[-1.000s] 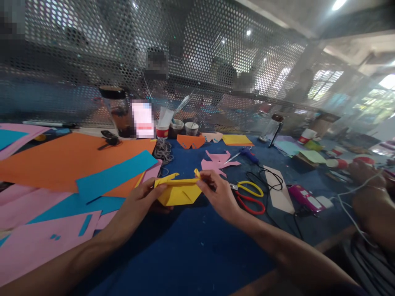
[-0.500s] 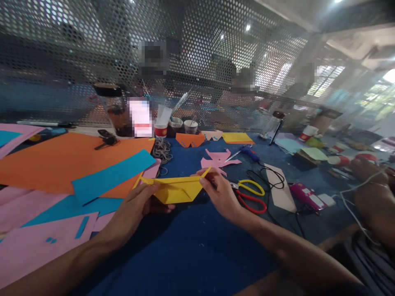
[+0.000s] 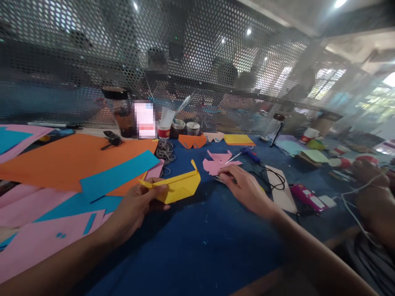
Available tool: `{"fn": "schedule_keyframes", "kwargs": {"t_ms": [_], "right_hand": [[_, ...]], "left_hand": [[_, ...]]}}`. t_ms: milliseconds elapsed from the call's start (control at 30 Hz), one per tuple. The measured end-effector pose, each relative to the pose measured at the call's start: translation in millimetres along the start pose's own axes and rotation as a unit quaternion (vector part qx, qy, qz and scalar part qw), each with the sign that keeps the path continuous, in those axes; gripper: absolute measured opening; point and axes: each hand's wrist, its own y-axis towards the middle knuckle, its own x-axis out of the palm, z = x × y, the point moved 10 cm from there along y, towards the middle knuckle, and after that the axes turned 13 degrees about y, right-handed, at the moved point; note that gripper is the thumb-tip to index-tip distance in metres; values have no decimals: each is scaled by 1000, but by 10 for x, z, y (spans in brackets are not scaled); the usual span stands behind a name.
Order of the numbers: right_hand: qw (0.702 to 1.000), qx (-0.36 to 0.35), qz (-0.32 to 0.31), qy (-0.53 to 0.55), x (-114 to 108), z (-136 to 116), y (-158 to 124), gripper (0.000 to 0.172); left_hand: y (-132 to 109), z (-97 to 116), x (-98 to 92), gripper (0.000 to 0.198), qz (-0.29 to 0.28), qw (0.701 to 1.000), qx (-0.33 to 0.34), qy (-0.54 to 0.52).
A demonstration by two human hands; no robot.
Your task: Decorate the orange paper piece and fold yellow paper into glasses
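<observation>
My left hand (image 3: 137,203) pinches a folded yellow paper piece (image 3: 182,187) by its left end, thumb on the near face. The piece has a boat-like body with a narrow upright strip at each end, and its right end is free in the air. My right hand (image 3: 243,189) is over the scissors, fingers curled round them. Most of the scissors are hidden under that hand; the grey blades (image 3: 217,178) poke out past the fingertips and a bit of yellow handle (image 3: 263,190) shows behind. A pink paper cutout (image 3: 216,162) lies just beyond the fingertips.
Orange sheets (image 3: 55,160), blue strips (image 3: 120,170) and pink paper cover the left side. A glue gun (image 3: 251,155) with a black cord and a magenta device (image 3: 308,197) lie right. Cups (image 3: 164,130), a jar (image 3: 120,115) and a phone stand behind. Another person's arm (image 3: 370,189) is far right.
My right hand has let go of the yellow paper's right end and moved right onto the scissors. The yellow piece, still in my left hand, now tilts up to the right.
</observation>
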Motion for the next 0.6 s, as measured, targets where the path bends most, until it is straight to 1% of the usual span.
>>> {"fn": "schedule_keyframes", "kwargs": {"t_ms": [33,100,200,267,367,467,600], "right_hand": [[997,15,-3,-81,-96,96,-58,23],[976,62,-34,-204,-210,354,-198,23],[948,130,-88,-279,-255,726,-400,27],[938,145,-111,-293,-244,851,-472,32],[934,145,-146,-294,-217,900,-501,39],[933,132,-182,-283,-189,874,-510,45],[924,140,-180,-306,-216,879,-502,45]], "left_hand": [[12,-6,-10,39,3,1000,-2,-7],[32,-9,-22,40,8,1000,-2,-16],[53,-16,-29,37,11,1000,-4,-20],[60,-35,-30,35,10,1000,-12,-20],[61,-54,-29,34,1,999,-19,-27],[61,-70,-19,41,-16,999,-25,-40],[84,-101,-21,51,-27,999,-25,-38]]}}
